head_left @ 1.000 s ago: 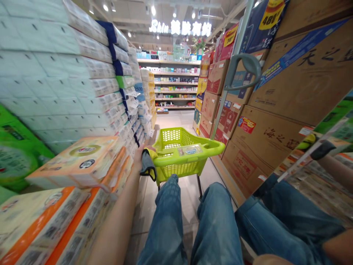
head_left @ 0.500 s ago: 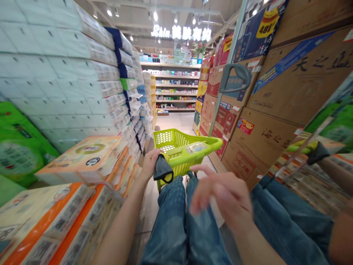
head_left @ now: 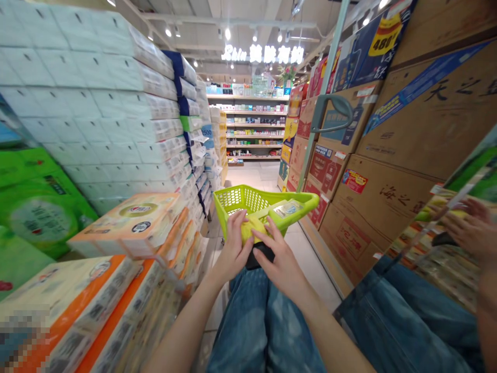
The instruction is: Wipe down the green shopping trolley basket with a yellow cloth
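Note:
A soft yellow and black cloth piece (head_left: 252, 228) is between my two hands, low in front of me; its exact kind does not show. My left hand (head_left: 233, 246) closes on its left side, thumb toward the black end. From the right, my right hand (head_left: 278, 256) grips the same piece, fingers on the yellow part and thumb by the black part. Just beyond stands a lime-green shopping basket (head_left: 264, 199) with its long handle pointing right and a label on it. The basket's near side is partly hidden by my hands.
Stacked white tissue packs (head_left: 97, 103) rise on the left, with orange-and-white packs (head_left: 128, 217) nearer. Cardboard boxes (head_left: 399, 191) line the right, beside a post with a grey handle (head_left: 332, 113). A mirror (head_left: 435, 248) reflects me. The tiled aisle (head_left: 252, 173) leads to shelves (head_left: 252, 122).
My right hand has come in from the right, where it was raised and apart, and now grips the cloth piece with my left hand. The piece has shifted right, toward the middle.

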Demonstrator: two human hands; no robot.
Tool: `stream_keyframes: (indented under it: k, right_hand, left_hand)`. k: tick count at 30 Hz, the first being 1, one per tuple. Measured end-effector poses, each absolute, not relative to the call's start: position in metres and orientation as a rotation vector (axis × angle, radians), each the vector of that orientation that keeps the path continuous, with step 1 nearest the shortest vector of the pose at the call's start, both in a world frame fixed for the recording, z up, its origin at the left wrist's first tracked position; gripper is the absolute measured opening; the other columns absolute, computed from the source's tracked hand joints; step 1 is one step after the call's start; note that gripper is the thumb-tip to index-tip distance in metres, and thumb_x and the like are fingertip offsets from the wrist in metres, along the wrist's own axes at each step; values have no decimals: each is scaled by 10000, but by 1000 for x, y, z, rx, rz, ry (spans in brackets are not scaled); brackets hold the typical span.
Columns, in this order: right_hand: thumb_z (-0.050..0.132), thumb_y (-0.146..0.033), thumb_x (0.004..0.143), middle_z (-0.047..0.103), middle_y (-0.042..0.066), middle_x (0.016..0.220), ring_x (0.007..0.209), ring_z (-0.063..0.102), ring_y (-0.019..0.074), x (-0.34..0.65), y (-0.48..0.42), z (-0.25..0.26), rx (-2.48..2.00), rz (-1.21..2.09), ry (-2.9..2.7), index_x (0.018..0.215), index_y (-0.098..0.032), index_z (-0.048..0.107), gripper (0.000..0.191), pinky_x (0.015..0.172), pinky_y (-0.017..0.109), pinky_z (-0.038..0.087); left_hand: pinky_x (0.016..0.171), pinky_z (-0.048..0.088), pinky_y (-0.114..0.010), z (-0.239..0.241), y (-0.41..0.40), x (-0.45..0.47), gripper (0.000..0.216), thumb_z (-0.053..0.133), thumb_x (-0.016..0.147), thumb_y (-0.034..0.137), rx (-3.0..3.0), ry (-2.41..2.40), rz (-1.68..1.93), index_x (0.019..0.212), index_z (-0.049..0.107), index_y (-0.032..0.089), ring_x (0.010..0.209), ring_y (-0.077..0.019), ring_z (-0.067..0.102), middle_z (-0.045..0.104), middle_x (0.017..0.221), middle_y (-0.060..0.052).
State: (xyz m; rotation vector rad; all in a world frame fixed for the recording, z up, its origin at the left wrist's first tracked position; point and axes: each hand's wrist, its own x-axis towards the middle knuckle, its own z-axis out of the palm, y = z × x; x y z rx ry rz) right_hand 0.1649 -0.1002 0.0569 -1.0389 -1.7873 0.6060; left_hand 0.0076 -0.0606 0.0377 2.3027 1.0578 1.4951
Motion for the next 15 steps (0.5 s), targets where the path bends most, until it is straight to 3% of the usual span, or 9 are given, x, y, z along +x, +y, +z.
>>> stream_keyframes:
  k: [4, 6, 10, 15]
  right_hand:
    - [589, -265, 863, 489, 97, 1283, 1246, 507, 243, 171, -100, 37, -1054, 637, -1520, 1031, -258, 672, 188, 1014, 425, 484]
    - [603, -250, 840, 516, 81, 1214, 1218, 515, 230, 172, -98, 26, -989, 693, -1420, 972, -251, 638, 137, 978, 394, 505]
    - [697, -273, 758, 582, 44, 1103, 1124, 573, 207, 171, -94, 8, -905, 908, -1138, 995, -256, 541, 284, 958, 369, 511]
    - [789, -356, 690, 647, 13, 1008, 1013, 638, 201, 168, -94, -1, -815, 1125, -1025, 943, -266, 498, 396, 927, 356, 520]
  left_hand:
    - [1188, 237, -516, 39, -75, 10, 632, 481, 948, 306, 2439, 987, 1424, 1502, 177, 295, 1463, -289, 217, 211, 1548, -131]
    - [1180, 231, -555, 33, -78, 13, 708, 570, 905, 350, 2345, 1111, 1560, 1496, 185, 286, 1478, -324, 170, 174, 1566, -142]
    - [1051, 436, -487, 9, -78, 18, 732, 702, 802, 448, 1657, 1423, 1849, 1392, 319, 247, 1348, -300, 397, 372, 1398, -153]
    - [896, 539, -417, -2, -83, 15, 593, 743, 724, 531, 1269, 1281, 1597, 1157, 484, 220, 1062, -242, 625, 581, 1179, -107]
